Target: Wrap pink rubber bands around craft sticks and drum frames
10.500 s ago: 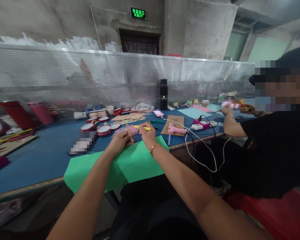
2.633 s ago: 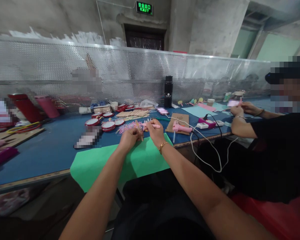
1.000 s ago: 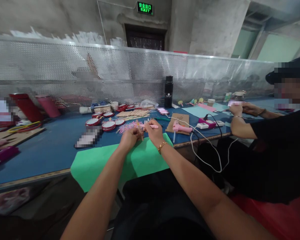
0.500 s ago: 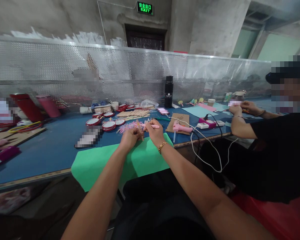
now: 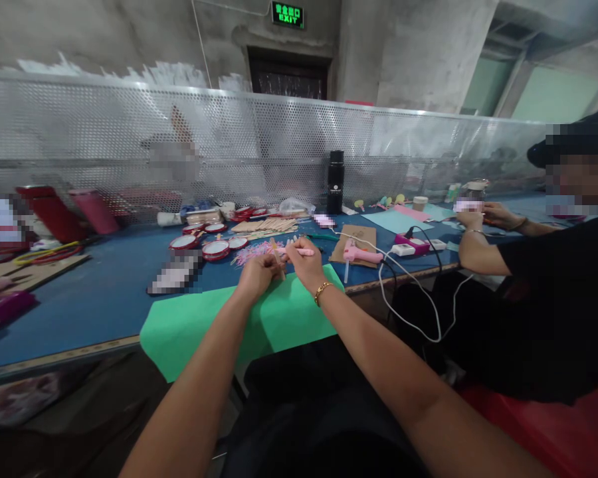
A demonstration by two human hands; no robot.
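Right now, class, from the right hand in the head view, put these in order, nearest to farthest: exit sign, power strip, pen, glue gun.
1. Pen: held in the right hand.
2. Glue gun: to the hand's right.
3. Power strip: farther right, past the glue gun.
4. Exit sign: high up in the background.

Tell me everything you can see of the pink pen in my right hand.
The pink pen is slim, straight and plastic-looking. The right hand holds it and covers part of its length, while its back end sticks out. It lies nearly level, front end toward the wooden stick in the left hand. I can't tell whether its tip touches the stick.
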